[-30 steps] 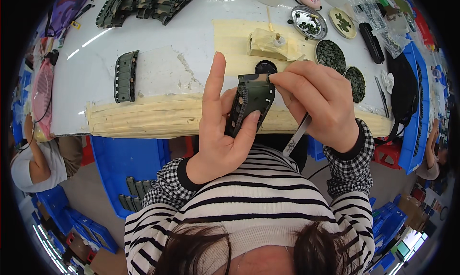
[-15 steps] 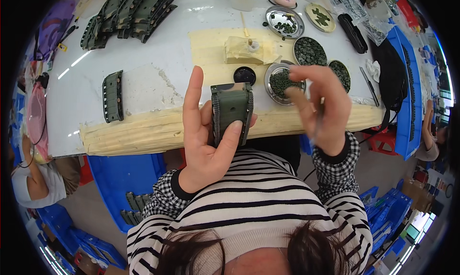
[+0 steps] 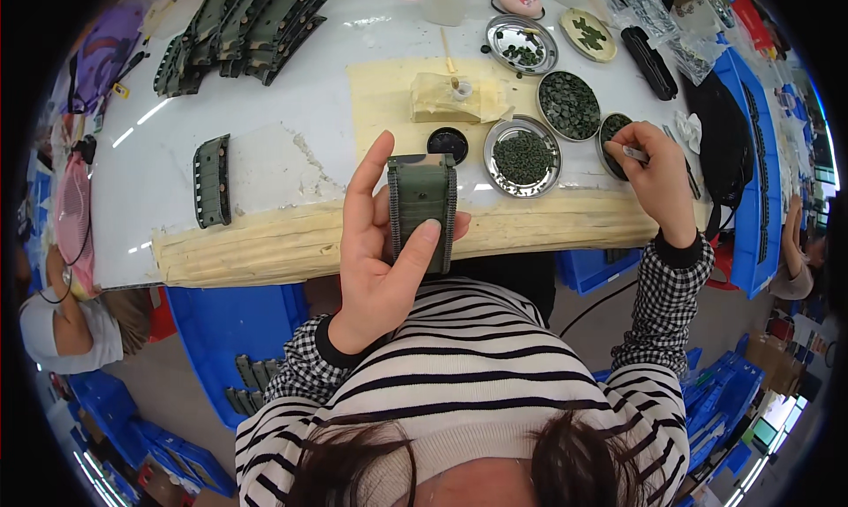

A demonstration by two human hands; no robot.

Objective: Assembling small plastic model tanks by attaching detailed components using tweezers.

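My left hand (image 3: pixel 375 282) holds a green model tank hull (image 3: pixel 421 189) upright above the padded table edge. Its thumb presses on the flat face, and dark tracks run along both sides. My right hand (image 3: pixel 661 176) is over the rightmost small dish (image 3: pixel 603 152) of dark green bits. Between its closed fingers is a slim metal tool (image 3: pixel 634 154) that looks like tweezers; its tip is hidden. Beside it stand a round tin (image 3: pixel 541 109) of flat green pieces and a metal dish (image 3: pixel 488 167) of tiny green parts. A black pot (image 3: pixel 448 145) sits just beyond the hull.
Several camouflaged hulls (image 3: pixel 265 26) are stacked at the far left, and a single one (image 3: pixel 212 180) lies nearer. A tape-wrapped block (image 3: pixel 442 105) stands mid-table. Farther back are a metal plate (image 3: pixel 521 43) and a yellowish lid (image 3: pixel 587 34) with green parts. A blue bin (image 3: pixel 190 321) sits below the table.
My right hand has moved right, from beside the dish of tiny parts to the rightmost dish, with the tool in it. The hull in my left hand has barely shifted.
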